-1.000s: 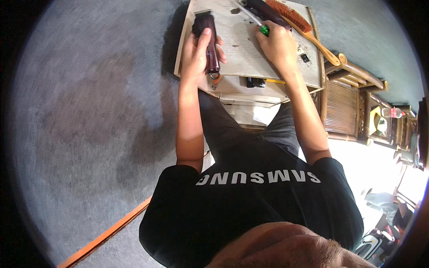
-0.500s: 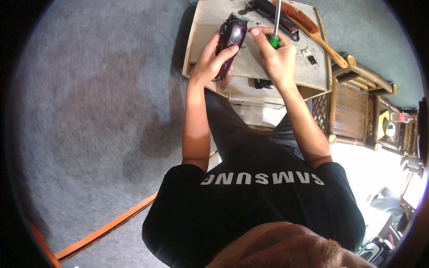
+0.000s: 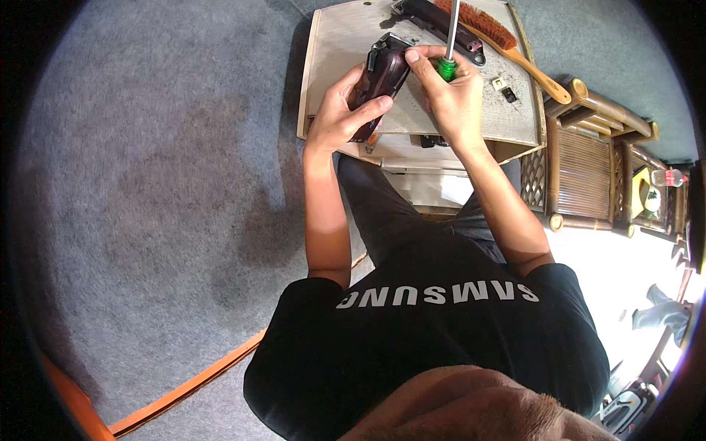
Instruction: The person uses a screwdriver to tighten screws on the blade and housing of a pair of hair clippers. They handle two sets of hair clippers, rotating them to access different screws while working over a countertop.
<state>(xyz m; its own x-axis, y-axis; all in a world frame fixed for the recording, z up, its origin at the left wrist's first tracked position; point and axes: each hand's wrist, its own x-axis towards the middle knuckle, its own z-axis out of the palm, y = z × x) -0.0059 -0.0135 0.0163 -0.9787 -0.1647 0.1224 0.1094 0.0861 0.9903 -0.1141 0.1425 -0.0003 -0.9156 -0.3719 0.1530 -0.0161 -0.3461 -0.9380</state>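
Note:
My left hand [image 3: 334, 125] is wrapped round a dark maroon hair clipper [image 3: 390, 72], its blade end pointing away from me. The thumb lies across the clipper's body. In my right hand [image 3: 457, 95] is a screwdriver [image 3: 446, 69] with a green handle, its metal shaft pointing up and away. The right thumb and forefinger pinch together at the clipper's right side, close to the blade. Whether a small part is between those fingertips I cannot tell. Beyond the hands a second dark clipper [image 3: 440, 28] lies on the small pale table [image 3: 323, 55].
Beside the second clipper lies a brush [image 3: 485, 23] with reddish bristles and a wooden handle. A small cream piece [image 3: 498, 83] and a black piece [image 3: 510, 95] sit among hair clippings at the right. A bamboo chair [image 3: 585, 173] stands right of the table; farther right is a bottle [image 3: 668, 177].
The clipper has turned in my left hand, so its shiny panel no longer faces up. My right fingertips have come against its side near the blade. The screwdriver stays in the right hand.

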